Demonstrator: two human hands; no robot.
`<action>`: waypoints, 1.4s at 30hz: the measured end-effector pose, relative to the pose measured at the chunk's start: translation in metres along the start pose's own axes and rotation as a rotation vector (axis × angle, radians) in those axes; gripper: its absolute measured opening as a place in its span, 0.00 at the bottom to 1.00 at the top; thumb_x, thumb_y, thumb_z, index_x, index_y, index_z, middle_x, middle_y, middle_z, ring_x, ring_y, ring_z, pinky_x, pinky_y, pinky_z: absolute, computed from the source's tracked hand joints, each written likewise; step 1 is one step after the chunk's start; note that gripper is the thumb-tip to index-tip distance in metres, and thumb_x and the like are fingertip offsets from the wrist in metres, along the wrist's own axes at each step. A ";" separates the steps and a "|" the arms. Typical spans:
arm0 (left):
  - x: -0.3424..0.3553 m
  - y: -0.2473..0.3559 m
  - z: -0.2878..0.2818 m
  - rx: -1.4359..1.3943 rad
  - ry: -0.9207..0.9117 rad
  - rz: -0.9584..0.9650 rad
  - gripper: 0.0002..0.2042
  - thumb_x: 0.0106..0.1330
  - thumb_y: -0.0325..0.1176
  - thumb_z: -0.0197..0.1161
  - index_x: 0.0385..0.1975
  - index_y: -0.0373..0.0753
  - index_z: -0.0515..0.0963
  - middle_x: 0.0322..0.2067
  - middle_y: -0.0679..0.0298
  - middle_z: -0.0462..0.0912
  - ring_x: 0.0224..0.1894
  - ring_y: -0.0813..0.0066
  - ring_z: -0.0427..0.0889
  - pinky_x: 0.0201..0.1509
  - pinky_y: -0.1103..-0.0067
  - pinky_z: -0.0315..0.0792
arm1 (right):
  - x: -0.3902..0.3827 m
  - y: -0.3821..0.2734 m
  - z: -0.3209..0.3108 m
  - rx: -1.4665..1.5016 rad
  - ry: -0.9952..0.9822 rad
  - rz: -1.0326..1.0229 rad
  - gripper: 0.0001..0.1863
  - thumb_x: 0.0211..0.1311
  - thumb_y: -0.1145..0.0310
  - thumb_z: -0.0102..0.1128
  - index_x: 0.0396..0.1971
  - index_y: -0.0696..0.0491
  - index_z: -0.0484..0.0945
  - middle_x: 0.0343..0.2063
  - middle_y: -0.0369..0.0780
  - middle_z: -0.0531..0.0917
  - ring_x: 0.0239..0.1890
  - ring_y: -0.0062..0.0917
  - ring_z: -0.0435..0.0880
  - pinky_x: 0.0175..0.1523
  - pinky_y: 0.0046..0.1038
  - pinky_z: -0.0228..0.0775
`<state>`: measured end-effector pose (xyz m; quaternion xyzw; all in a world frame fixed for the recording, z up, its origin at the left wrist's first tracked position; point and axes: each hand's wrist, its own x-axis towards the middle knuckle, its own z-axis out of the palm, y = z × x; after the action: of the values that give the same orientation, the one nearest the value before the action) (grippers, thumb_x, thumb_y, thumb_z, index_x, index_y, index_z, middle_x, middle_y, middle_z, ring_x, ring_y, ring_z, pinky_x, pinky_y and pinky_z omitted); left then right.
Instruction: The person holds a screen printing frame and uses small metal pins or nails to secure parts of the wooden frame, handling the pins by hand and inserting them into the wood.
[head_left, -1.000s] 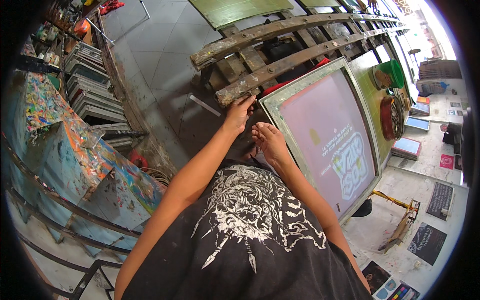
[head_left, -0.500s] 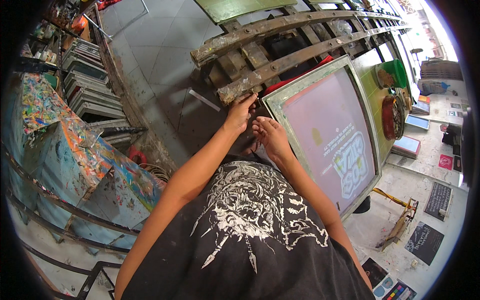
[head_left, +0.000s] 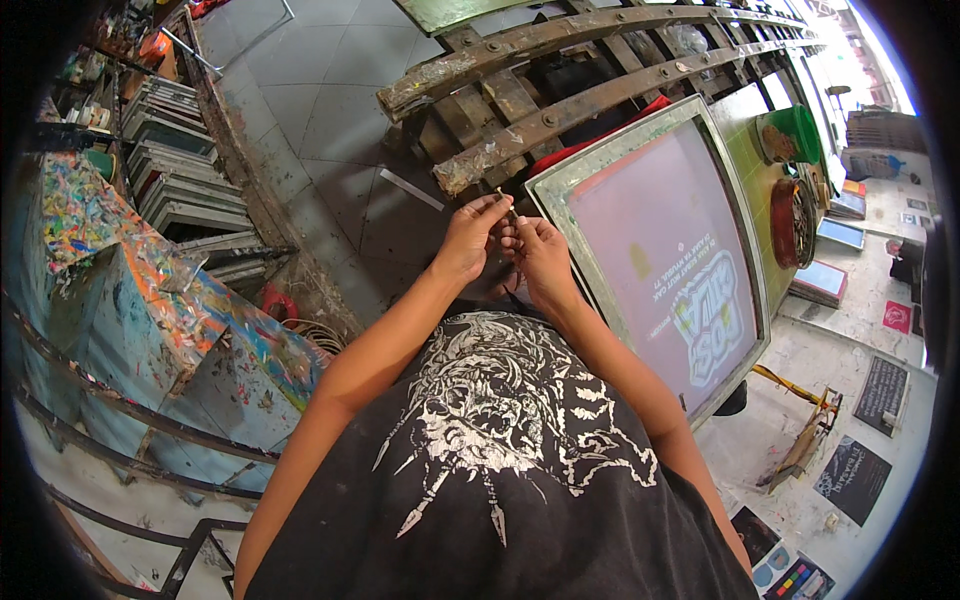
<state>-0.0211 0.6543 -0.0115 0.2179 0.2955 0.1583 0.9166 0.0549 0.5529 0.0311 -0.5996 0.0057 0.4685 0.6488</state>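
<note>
Near the centre of the frame, the left hand [head_left: 468,245] and the right hand [head_left: 540,262] meet just below the end of a worn, paint-crusted rail [head_left: 510,155]. The left hand is nearly closed, thumb and forefinger pinched together on a small thin piece [head_left: 506,198] with pale spots, which sticks up from between the two hands. The right hand is loosely curled, its fingertips drawn in right beside the same piece; at this size I cannot tell whether they grip it or only come close.

Right of the hands, a framed screen [head_left: 650,205] stretches from the centre toward the right, its lilac mesh bearing a pale lettered design. A strip of red cloth [head_left: 572,152] shows along its upper edge, between frame and rail. Beyond it, at the upper right, a green bucket [head_left: 793,135] and a reddish-brown round tub [head_left: 786,225] sit on a green surface [head_left: 740,115].

On the floor at the upper centre lies a white strip [head_left: 410,188]. Stacked frames [head_left: 185,195] fill the upper left, above a paint-splashed blue panel [head_left: 140,290]. The person's black shirt [head_left: 490,530], printed in white, occupies the bottom centre.
</note>
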 end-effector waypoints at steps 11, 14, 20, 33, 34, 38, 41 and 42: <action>-0.002 0.001 -0.003 -0.008 -0.088 0.062 0.11 0.67 0.27 0.60 0.48 0.40 0.74 0.41 0.65 0.82 0.34 0.81 0.79 0.35 0.83 0.77 | -0.001 -0.001 -0.001 0.037 -0.014 0.012 0.11 0.73 0.64 0.50 0.35 0.56 0.76 0.27 0.33 0.80 0.27 0.14 0.77 0.34 0.17 0.71; -0.004 0.005 0.001 -0.017 -0.092 0.061 0.11 0.68 0.28 0.60 0.48 0.40 0.74 0.41 0.65 0.81 0.35 0.81 0.79 0.35 0.83 0.77 | -0.001 0.000 -0.002 0.042 -0.013 0.007 0.11 0.73 0.64 0.51 0.34 0.55 0.76 0.26 0.33 0.80 0.26 0.14 0.77 0.33 0.17 0.71; 0.003 0.001 -0.008 0.039 -0.076 0.030 0.05 0.69 0.32 0.60 0.41 0.41 0.76 0.34 0.69 0.80 0.34 0.82 0.79 0.32 0.84 0.75 | -0.001 0.000 0.002 0.034 0.003 -0.006 0.12 0.73 0.63 0.50 0.34 0.55 0.76 0.26 0.32 0.80 0.26 0.14 0.77 0.33 0.16 0.70; 0.034 0.003 -0.006 0.090 0.057 0.007 0.05 0.66 0.35 0.64 0.37 0.42 0.81 0.28 0.74 0.77 0.29 0.84 0.74 0.31 0.84 0.70 | 0.003 -0.002 0.003 0.071 0.029 0.049 0.13 0.71 0.63 0.52 0.38 0.59 0.75 0.29 0.36 0.81 0.29 0.17 0.80 0.35 0.17 0.72; 0.036 0.001 -0.006 0.078 0.061 0.002 0.05 0.66 0.35 0.64 0.37 0.42 0.81 0.27 0.74 0.77 0.29 0.84 0.73 0.31 0.84 0.70 | 0.003 0.000 -0.001 0.058 0.013 0.067 0.13 0.71 0.63 0.53 0.39 0.59 0.75 0.30 0.37 0.81 0.30 0.18 0.81 0.35 0.17 0.72; 0.044 -0.004 -0.005 0.019 0.075 0.027 0.06 0.66 0.34 0.64 0.38 0.42 0.81 0.27 0.75 0.75 0.29 0.84 0.72 0.33 0.84 0.69 | 0.002 0.009 -0.013 0.070 -0.055 0.114 0.12 0.70 0.64 0.54 0.40 0.58 0.75 0.31 0.37 0.82 0.30 0.17 0.81 0.35 0.18 0.72; 0.043 -0.004 0.001 -0.020 0.106 0.046 0.07 0.65 0.35 0.65 0.37 0.40 0.81 0.26 0.74 0.75 0.28 0.84 0.71 0.34 0.85 0.68 | -0.004 0.003 -0.013 0.063 -0.051 0.147 0.11 0.69 0.64 0.54 0.40 0.58 0.76 0.31 0.36 0.82 0.29 0.17 0.80 0.36 0.18 0.72; 0.043 -0.004 0.002 -0.030 0.119 0.047 0.07 0.65 0.35 0.66 0.36 0.40 0.81 0.26 0.74 0.75 0.27 0.85 0.71 0.34 0.86 0.67 | -0.006 0.001 -0.012 0.055 -0.040 0.151 0.11 0.69 0.64 0.54 0.40 0.57 0.76 0.31 0.36 0.82 0.29 0.17 0.80 0.36 0.18 0.72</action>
<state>0.0146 0.6681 -0.0326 0.2010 0.3419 0.1972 0.8966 0.0577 0.5398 0.0303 -0.5699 0.0510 0.5277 0.6277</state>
